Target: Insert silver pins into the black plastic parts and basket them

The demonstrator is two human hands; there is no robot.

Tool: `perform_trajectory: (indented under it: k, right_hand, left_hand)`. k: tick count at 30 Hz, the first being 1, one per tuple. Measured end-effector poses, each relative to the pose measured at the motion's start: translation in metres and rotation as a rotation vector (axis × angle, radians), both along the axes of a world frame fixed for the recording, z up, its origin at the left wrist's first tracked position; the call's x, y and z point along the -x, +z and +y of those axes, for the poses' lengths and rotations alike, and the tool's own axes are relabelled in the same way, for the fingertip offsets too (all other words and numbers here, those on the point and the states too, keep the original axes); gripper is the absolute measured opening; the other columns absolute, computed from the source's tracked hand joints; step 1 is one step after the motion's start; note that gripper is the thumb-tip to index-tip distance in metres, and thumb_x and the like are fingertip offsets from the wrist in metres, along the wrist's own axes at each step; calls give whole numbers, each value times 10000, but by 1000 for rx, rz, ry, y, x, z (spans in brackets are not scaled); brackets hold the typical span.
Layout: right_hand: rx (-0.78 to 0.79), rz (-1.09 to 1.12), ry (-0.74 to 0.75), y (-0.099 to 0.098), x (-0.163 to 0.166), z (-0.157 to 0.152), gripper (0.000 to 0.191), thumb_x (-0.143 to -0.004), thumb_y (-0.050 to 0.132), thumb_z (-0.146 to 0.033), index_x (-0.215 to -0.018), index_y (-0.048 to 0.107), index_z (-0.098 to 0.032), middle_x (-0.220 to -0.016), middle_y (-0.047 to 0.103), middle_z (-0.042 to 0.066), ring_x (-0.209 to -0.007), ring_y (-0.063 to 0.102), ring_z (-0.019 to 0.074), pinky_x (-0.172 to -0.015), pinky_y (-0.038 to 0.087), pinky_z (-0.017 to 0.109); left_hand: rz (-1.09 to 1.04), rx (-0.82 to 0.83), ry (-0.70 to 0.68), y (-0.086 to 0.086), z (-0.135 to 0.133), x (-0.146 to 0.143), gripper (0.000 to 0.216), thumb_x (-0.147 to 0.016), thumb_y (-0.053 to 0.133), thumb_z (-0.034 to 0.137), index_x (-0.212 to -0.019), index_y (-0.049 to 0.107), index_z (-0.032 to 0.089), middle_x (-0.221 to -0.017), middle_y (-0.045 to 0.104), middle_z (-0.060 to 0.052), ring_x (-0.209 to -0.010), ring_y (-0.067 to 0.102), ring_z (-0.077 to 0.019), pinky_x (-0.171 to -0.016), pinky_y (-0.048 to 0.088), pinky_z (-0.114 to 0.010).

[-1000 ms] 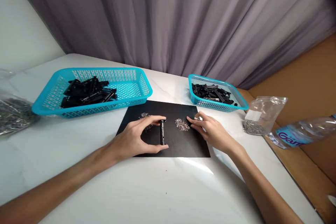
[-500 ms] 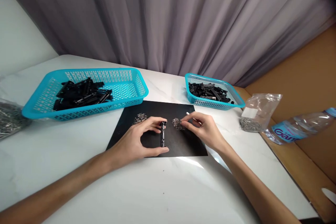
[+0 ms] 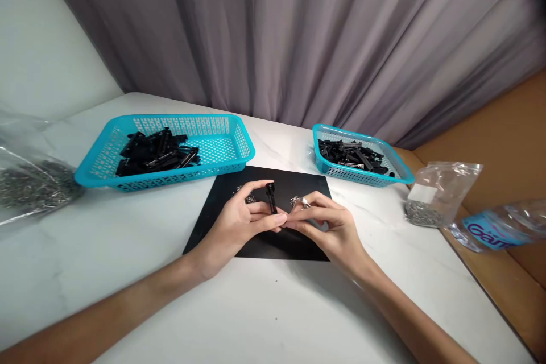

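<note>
My left hand point(image 3: 239, 224) grips a narrow black plastic part point(image 3: 271, 198) between thumb and index finger, with the part standing nearly upright. My right hand point(image 3: 330, 222) is closed, its fingertips pinched together against the lower end of that part beside my left thumb. Whatever sits in this pinch is too small to make out. A thin white-tipped tool point(image 3: 304, 201) pokes out among the right-hand fingers. Both hands are over a black mat point(image 3: 277, 247). Small metal pieces lie in a left pile point(image 3: 249, 198), partly behind my left hand, and a right pile point(image 3: 295, 201) by my right fingers.
A large blue basket point(image 3: 230, 168) with black parts stands back left, a smaller blue basket point(image 3: 409, 179) with black parts back right. Bags of metal pieces lie at far left point(image 3: 38, 187) and right point(image 3: 426, 210). A plastic bottle point(image 3: 495, 230) lies at the right edge.
My right hand has moved left from the right metal pile to the black part. My left hand has turned the part slightly and raised it. The view has shifted a little left.
</note>
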State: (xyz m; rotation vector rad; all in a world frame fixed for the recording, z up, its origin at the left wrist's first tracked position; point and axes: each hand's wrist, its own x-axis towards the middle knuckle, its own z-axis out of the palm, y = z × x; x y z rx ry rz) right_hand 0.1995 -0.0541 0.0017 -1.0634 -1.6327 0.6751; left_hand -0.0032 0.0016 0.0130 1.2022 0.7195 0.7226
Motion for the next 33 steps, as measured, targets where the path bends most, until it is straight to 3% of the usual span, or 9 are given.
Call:
perform_trajectory:
  k: [11, 14, 17, 20, 23, 27, 33]
  right_hand:
    - [90, 44, 39, -3, -1, 0, 171, -906, 766, -301, -1044, 825, -382, -944, 654, 37, -919, 620, 190, -686, 487, 305]
    - [140, 135, 44, -6, 1, 1, 145, -883, 786, -317, -1012, 835, -360, -941, 640, 38, -925, 616, 193, -748, 520, 324]
    - [220, 207, 30, -10, 3, 3, 152, -838, 827, -341, -988, 841, -333, -916, 640, 35, -857, 597, 180, -711, 512, 314]
    - [309, 249, 29, -10, 4, 3, 216, -809, 851, -351, -1021, 830, -313, -893, 681, 19, -700, 538, 134, -641, 474, 293]
    - [375, 291, 21, -7, 4, 1, 195, -848, 812, -379, -1013, 817, -275, -914, 732, 29, -732, 583, 146, -704, 487, 310]
    - [383, 251, -14, -3, 5, -2, 205, -848, 799, -424, -889, 810, -223, -867, 734, 50, -787, 618, 185, -688, 477, 314]
    - [355, 159, -55, 2, 10, -4, 241, -876, 762, -428, -813, 734, -197, -755, 656, 10, -652, 517, 129, -579, 390, 269]
  left_hand:
    - [-61, 63, -48, -5, 4, 3, 784, -765, 864, 248, -1415, 425, 244, -961, 780, -24, -1017, 735, -209, -1003, 522, -385]
    - [-47, 72, -48, -5, 4, 4, 770, -770, 853, 248, -1411, 427, 250, -1020, 786, -46, -1049, 735, -222, -1042, 507, -414]
    - [-15, 80, -52, -5, 5, 4, 745, -775, 840, 258, -1401, 437, 246, -1051, 789, -64, -1056, 742, -237, -1060, 500, -440]
    - [-14, 73, -75, -5, 6, 4, 732, -767, 838, 246, -1385, 445, 232, -1002, 790, -51, -1032, 749, -237, -1042, 514, -434]
    - [-35, 32, -75, -6, 8, 4, 727, -748, 854, 233, -1355, 454, 222, -917, 784, -23, -946, 763, -223, -989, 545, -413]
    - [-48, -24, -69, -11, 10, 5, 729, -748, 870, 241, -1345, 451, 227, -895, 782, -21, -891, 770, -216, -942, 569, -398]
    - [-17, -115, -63, -15, 11, 5, 715, -770, 856, 276, -1344, 432, 230, -876, 758, -5, -864, 759, -200, -914, 593, -391]
